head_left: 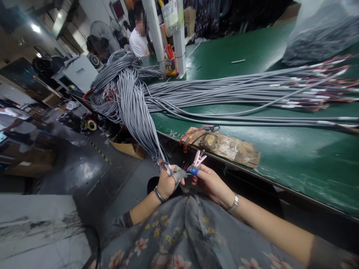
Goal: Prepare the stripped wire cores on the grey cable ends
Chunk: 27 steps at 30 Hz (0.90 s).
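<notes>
My left hand (167,184), with grey wrapping on its fingers, is closed near the end of a grey cable where thin coloured wires (164,164) fan out. A thick bundle of grey cables (137,112) hangs over the table edge down to this hand. Close by on the right, my right hand (210,182) pinches at the thin wire ends between the two hands; blue tape covers one fingertip. A pink clothespin (199,159) stands just above the right fingers, and I cannot tell what it clips. The fingertips partly hide the wire ends.
More grey cables (218,89) with stripped ends stretch across the green table (308,157). A worn wooden block (224,145) lies at its front edge. Behind stand a white post (179,45) and a seated person (138,39). A plastic-wrapped cable bundle (322,41) lies far right.
</notes>
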{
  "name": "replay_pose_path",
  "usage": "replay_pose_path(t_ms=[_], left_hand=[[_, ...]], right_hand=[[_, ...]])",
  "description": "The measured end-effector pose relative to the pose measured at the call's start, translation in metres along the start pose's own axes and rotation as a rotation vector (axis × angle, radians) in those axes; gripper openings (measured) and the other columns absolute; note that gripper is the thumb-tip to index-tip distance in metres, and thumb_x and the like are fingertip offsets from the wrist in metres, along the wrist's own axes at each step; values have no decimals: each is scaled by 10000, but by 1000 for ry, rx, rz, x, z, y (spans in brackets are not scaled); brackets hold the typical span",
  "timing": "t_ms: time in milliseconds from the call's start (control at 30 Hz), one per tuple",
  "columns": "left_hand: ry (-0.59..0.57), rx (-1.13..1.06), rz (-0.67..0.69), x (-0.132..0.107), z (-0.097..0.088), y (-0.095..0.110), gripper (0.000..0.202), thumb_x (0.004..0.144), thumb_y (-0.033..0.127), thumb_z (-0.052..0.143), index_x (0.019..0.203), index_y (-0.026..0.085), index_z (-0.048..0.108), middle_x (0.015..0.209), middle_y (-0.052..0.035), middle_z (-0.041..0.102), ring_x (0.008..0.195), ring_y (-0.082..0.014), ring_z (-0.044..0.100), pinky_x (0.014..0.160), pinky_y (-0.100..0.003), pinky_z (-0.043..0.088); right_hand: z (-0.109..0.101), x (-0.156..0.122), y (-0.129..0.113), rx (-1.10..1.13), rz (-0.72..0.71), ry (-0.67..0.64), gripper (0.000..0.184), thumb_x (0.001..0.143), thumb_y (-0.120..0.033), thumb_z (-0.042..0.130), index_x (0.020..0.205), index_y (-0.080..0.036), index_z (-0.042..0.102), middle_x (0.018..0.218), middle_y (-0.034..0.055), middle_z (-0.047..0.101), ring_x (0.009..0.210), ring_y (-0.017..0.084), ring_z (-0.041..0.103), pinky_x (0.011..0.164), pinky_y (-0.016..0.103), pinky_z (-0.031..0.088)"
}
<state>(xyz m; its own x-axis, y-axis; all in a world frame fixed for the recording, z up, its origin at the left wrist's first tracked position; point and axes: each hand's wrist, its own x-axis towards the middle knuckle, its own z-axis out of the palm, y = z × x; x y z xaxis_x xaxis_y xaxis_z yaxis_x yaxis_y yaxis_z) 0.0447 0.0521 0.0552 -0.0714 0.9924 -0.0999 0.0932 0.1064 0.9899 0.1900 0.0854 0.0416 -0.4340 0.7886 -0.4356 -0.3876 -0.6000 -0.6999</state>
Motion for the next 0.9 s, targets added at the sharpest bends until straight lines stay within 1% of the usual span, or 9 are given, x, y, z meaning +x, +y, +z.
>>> replay_pose_path(t_ms=[100, 200, 333, 433, 500, 567, 700, 767, 900], left_hand=[[-46, -97, -52, 2, -5, -1, 297, 708, 342, 639, 494, 144, 581, 433, -4, 552, 428, -85, 455, 484, -221, 335], [-181, -136, -116, 3, -9, 3, 268, 681, 340, 659, 521, 132, 601, 439, -9, 562, 408, -80, 443, 463, -218, 316], [-328, -84, -179, 7, -4, 13, 276, 690, 360, 652, 546, 126, 619, 455, -22, 581, 397, -88, 453, 445, -223, 313], [-330, -29, -166, 10, 5, 19, 291, 703, 363, 642, 532, 130, 612, 443, -18, 564, 398, -87, 441, 451, -225, 315], [-299, -22, -144, 11, 9, 20, 296, 705, 361, 640, 521, 132, 607, 440, -16, 552, 412, -90, 444, 466, -227, 327], [-262, -32, -131, 11, 12, 18, 294, 704, 365, 639, 526, 133, 607, 444, -15, 551, 421, -93, 447, 479, -229, 337], [-209, -21, -125, 10, 13, 11, 290, 699, 373, 642, 537, 135, 612, 456, -13, 557, 425, -90, 443, 484, -227, 337], [-197, 10, -121, 8, 13, 10, 298, 704, 374, 633, 524, 137, 608, 458, -13, 555, 431, -89, 443, 481, -225, 332], [-167, 63, -125, 4, 14, 13, 316, 708, 370, 610, 488, 145, 585, 436, -8, 531, 425, -90, 439, 469, -224, 324]], right_hand=[[-11, 4, -1, 98, 18, -15, 309, 536, -407, 813, 656, -189, 630, 562, -32, 564, 500, 89, 464, 498, 226, 400], [-20, 7, -4, 167, -10, -62, 348, 606, -526, 744, 716, -208, 654, 661, -6, 612, 527, 102, 494, 508, 241, 425], [-21, 8, -11, -14, -179, -116, 441, 683, -644, 620, 732, -206, 646, 652, 5, 596, 530, 119, 477, 526, 265, 419], [-19, 8, -15, -297, -359, 45, 488, 722, -677, 545, 630, -203, 613, 560, -3, 538, 532, 138, 461, 550, 281, 404], [-18, 9, -15, -392, -418, 140, 523, 713, -708, 520, 592, -205, 603, 534, -3, 522, 528, 142, 456, 540, 281, 392], [-17, 12, -15, -304, -371, 91, 553, 666, -747, 526, 597, -205, 611, 534, -3, 528, 515, 139, 457, 516, 277, 392], [-13, 19, -12, 70, -124, -133, 517, 610, -703, 636, 687, -193, 665, 561, -10, 562, 493, 119, 483, 494, 261, 429], [-11, 22, -11, 180, -83, -149, 446, 630, -627, 688, 729, -192, 687, 583, -10, 589, 496, 107, 498, 497, 244, 444], [-11, 23, -11, 256, -87, -87, 376, 608, -537, 759, 752, -193, 708, 639, -5, 643, 519, 96, 519, 504, 215, 461]])
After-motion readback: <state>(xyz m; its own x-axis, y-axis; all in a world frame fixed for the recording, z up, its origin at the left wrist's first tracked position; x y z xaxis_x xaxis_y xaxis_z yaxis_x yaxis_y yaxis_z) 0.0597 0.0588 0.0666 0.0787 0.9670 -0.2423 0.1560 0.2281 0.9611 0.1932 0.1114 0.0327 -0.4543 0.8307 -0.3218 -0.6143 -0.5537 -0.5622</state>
